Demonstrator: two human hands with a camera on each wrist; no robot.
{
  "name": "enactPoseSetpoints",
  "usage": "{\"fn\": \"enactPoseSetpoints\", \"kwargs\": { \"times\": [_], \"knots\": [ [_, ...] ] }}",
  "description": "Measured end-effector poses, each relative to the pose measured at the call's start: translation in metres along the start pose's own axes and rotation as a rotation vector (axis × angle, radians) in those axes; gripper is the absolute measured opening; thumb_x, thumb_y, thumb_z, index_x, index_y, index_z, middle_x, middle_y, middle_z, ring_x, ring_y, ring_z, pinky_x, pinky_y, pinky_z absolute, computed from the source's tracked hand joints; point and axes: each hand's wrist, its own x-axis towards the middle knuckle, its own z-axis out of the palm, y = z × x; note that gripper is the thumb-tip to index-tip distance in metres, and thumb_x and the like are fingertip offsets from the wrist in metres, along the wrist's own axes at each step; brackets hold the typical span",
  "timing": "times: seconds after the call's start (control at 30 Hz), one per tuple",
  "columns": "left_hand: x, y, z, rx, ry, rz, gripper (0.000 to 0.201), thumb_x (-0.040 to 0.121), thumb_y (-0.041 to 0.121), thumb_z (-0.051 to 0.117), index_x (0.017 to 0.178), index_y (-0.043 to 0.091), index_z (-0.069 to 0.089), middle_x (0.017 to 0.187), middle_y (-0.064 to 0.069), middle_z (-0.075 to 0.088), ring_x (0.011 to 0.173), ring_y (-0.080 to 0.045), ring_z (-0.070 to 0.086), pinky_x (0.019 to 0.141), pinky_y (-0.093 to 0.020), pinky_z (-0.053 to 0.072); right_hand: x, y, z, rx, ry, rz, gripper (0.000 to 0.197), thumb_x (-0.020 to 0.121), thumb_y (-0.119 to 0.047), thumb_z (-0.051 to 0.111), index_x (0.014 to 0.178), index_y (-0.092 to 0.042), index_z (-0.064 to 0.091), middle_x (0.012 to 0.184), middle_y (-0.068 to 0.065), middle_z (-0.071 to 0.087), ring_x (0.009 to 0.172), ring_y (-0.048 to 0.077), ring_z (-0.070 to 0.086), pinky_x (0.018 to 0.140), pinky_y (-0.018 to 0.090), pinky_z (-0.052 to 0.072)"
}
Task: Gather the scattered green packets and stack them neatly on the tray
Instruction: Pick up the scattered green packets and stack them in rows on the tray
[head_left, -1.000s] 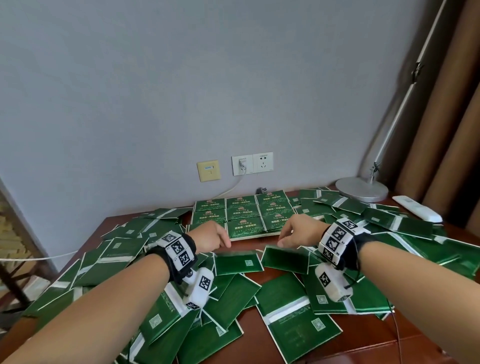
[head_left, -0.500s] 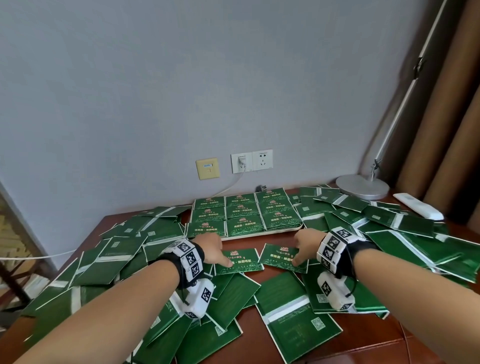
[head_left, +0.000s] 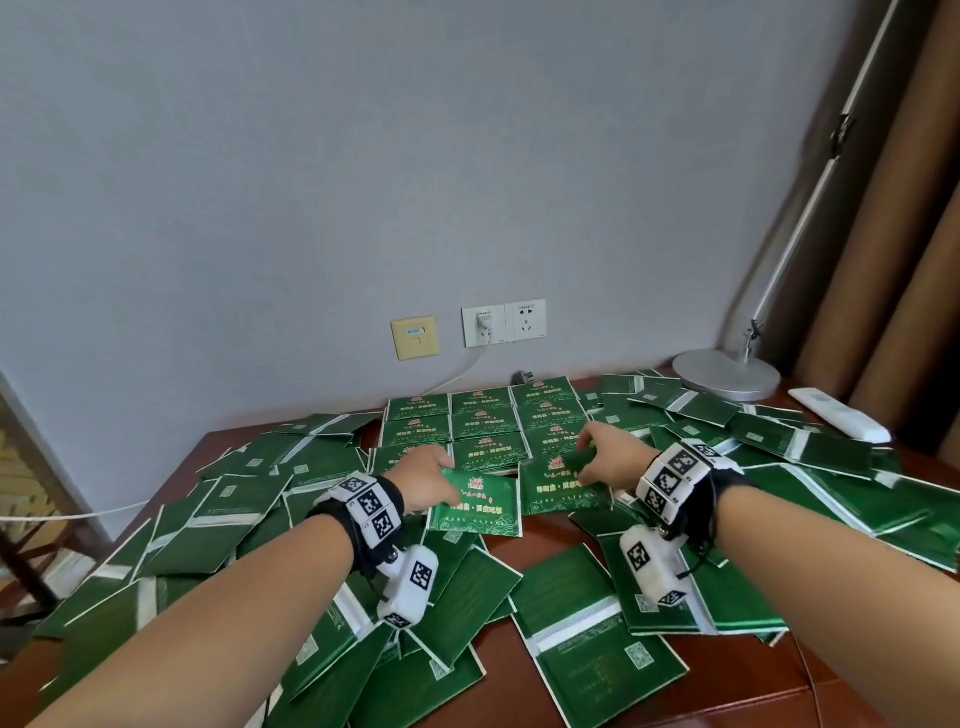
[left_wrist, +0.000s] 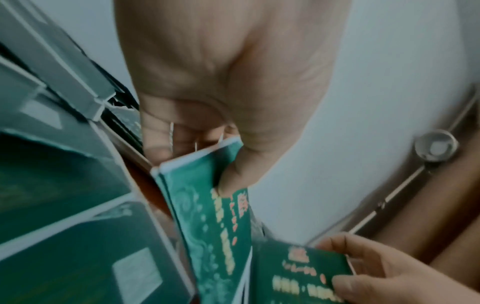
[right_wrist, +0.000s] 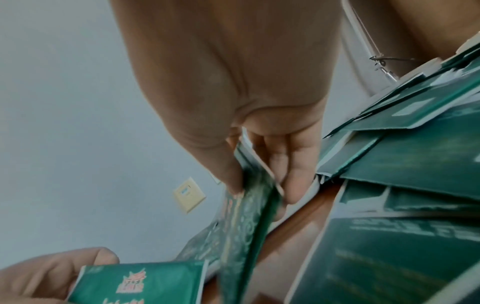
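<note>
Many green packets (head_left: 597, 639) lie scattered over the brown table (head_left: 519, 540). At the back middle, rows of printed packets (head_left: 483, 426) cover the tray, of which only a pale bit of front rim (head_left: 511, 470) shows. My left hand (head_left: 441, 470) pinches one face-up packet (head_left: 478, 506) by its far left corner, just in front of the tray. In the left wrist view my thumb and fingers (left_wrist: 221, 156) grip its edge (left_wrist: 207, 205). My right hand (head_left: 587, 462) pinches a second face-up packet (head_left: 563, 486) beside it, thumb on top (right_wrist: 259, 185).
A lamp base (head_left: 727, 374) and a white remote (head_left: 839, 415) sit at the back right. Wall sockets (head_left: 504, 325) with a plugged cable are behind the tray. Heaps of packets (head_left: 234, 509) flank both arms. The table's left edge drops off near a chair.
Each hand turned a packet printed side up, took hold of it, and now holds it raised off the table just before the tray.
</note>
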Motion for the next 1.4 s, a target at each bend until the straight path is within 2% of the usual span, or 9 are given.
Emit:
{"fn": "enactPoseSetpoints", "kwargs": {
  "times": [0.13, 0.23, 0.4, 0.6, 0.77, 0.87, 1.17, 1.3, 1.4],
  "knots": [
    [0.017, 0.004, -0.017, -0.353, -0.005, -0.043, 0.054, 0.088, 0.0, 0.064, 0.137, 0.008, 0.045, 0.127, -0.013, 0.057, 0.097, -0.025, 0.067, 0.064, -0.032, 0.058, 0.012, -0.012, -0.016, 0.222, 0.058, -0.043, 0.042, 0.084, 0.001, 0.066, 0.117, -0.019, 0.049, 0.105, 0.008, 0.058, 0.074, 0.026, 0.071, 0.065, 0.044, 0.061],
    [0.031, 0.002, -0.032, -0.571, 0.073, -0.101, 0.054, 0.089, -0.002, 0.062, 0.136, 0.015, 0.042, 0.125, -0.012, 0.053, 0.095, -0.03, 0.067, 0.056, -0.033, 0.059, 0.026, -0.022, -0.025, 0.329, 0.161, -0.081, 0.042, 0.085, 0.002, 0.062, 0.117, -0.021, 0.048, 0.095, 0.01, 0.058, 0.064, 0.027, 0.068, 0.053, 0.041, 0.059],
    [0.061, -0.007, -0.05, -0.705, 0.253, -0.091, 0.047, 0.091, -0.006, 0.06, 0.126, 0.022, 0.047, 0.124, 0.0, 0.041, 0.089, -0.028, 0.062, 0.057, -0.037, 0.061, 0.061, -0.036, -0.029, 0.487, 0.303, -0.096, 0.022, 0.086, 0.002, 0.061, 0.097, -0.016, 0.057, 0.095, 0.007, 0.055, 0.062, 0.026, 0.062, 0.047, 0.041, 0.057],
    [0.106, -0.03, -0.064, -0.737, 0.457, -0.107, 0.046, 0.091, -0.008, 0.056, 0.12, 0.026, 0.046, 0.128, -0.004, 0.039, 0.078, -0.024, 0.061, 0.059, -0.035, 0.061, 0.118, -0.043, -0.018, 0.636, 0.329, 0.014, 0.011, 0.085, -0.002, 0.068, 0.082, -0.012, 0.065, 0.092, 0.01, 0.064, 0.068, 0.026, 0.067, 0.056, 0.044, 0.06],
    [0.148, -0.05, -0.066, -0.758, 0.496, -0.191, 0.023, 0.094, -0.008, 0.051, 0.107, 0.008, 0.059, 0.108, -0.004, 0.047, 0.077, -0.019, 0.056, 0.052, -0.027, 0.058, 0.166, -0.048, -0.006, 0.729, 0.28, 0.066, 0.017, 0.081, 0.005, 0.069, 0.081, -0.011, 0.064, 0.09, 0.016, 0.067, 0.065, 0.029, 0.069, 0.062, 0.045, 0.06],
    [0.172, -0.061, -0.066, -0.78, 0.501, -0.241, 0.023, 0.093, -0.01, 0.049, 0.101, 0.008, 0.062, 0.096, -0.003, 0.05, 0.076, -0.018, 0.054, 0.061, -0.031, 0.06, 0.193, -0.053, 0.0, 0.773, 0.22, 0.092, 0.02, 0.08, 0.01, 0.067, 0.085, -0.009, 0.064, 0.088, 0.016, 0.065, 0.066, 0.031, 0.068, 0.07, 0.049, 0.06],
    [0.22, -0.079, -0.061, -0.787, 0.468, -0.298, 0.023, 0.093, -0.009, 0.051, 0.103, 0.011, 0.061, 0.097, -0.001, 0.05, 0.079, -0.019, 0.055, 0.063, -0.031, 0.058, 0.257, -0.055, 0.028, 0.746, 0.133, 0.1, 0.035, 0.078, 0.012, 0.068, 0.111, 0.001, 0.062, 0.089, 0.009, 0.062, 0.081, 0.026, 0.066, 0.073, 0.039, 0.06],
    [0.231, -0.079, -0.057, -0.743, 0.44, -0.285, 0.023, 0.094, -0.007, 0.052, 0.108, 0.009, 0.061, 0.096, -0.001, 0.051, 0.079, -0.019, 0.056, 0.066, -0.031, 0.059, 0.27, -0.055, 0.033, 0.64, 0.141, 0.142, 0.031, 0.071, 0.011, 0.076, 0.085, -0.013, 0.064, 0.094, 0.007, 0.062, 0.093, 0.032, 0.067, 0.079, 0.047, 0.059],
    [0.234, -0.079, -0.056, -0.672, 0.418, -0.266, 0.022, 0.092, -0.004, 0.057, 0.11, 0.009, 0.061, 0.101, -0.006, 0.054, 0.081, -0.021, 0.059, 0.07, -0.032, 0.059, 0.274, -0.057, 0.037, 0.502, 0.173, 0.111, 0.028, 0.072, 0.009, 0.074, 0.087, -0.013, 0.066, 0.092, 0.006, 0.064, 0.086, 0.028, 0.068, 0.077, 0.04, 0.06]
  ]
}}
